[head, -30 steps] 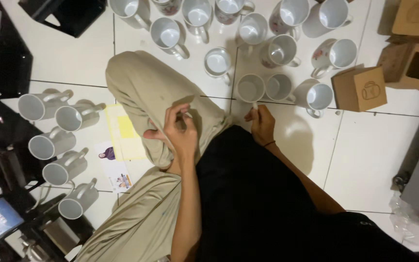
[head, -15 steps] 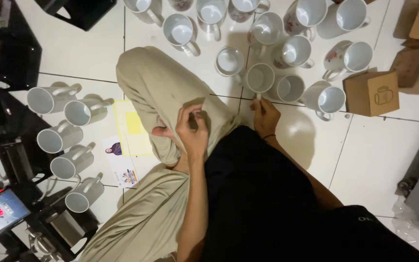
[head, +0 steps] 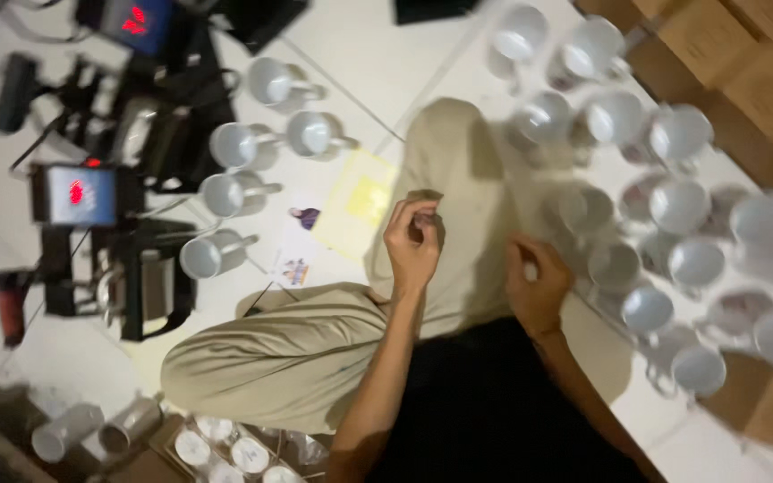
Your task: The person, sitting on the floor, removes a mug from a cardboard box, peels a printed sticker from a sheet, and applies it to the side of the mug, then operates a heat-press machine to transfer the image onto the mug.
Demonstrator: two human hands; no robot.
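Note:
I sit on a white tiled floor with my legs in beige trousers [head: 297,358] folded. My left hand [head: 413,237] rests on the raised knee [head: 458,152] with its fingers curled together; nothing shows in it. My right hand [head: 537,288] hovers just right of that knee, closed in a loose fist beside the nearest white mug [head: 615,265]. A small pale spot shows at its fingers, too blurred to name. Several white mugs [head: 677,204] stand close together on the floor to the right.
More white mugs [head: 230,143] stand on the left beside dark press machines with lit screens [head: 73,195]. A yellow sheet [head: 364,197] and small printed pictures [head: 295,270] lie by the knee. Cardboard boxes [head: 744,54] sit at the top right, and further mugs [head: 64,436] at the bottom left.
The view has swung and turned, so the machines now sit at the upper left. My left hand stays on the knee; my right hand has drawn back from the mugs and closed.

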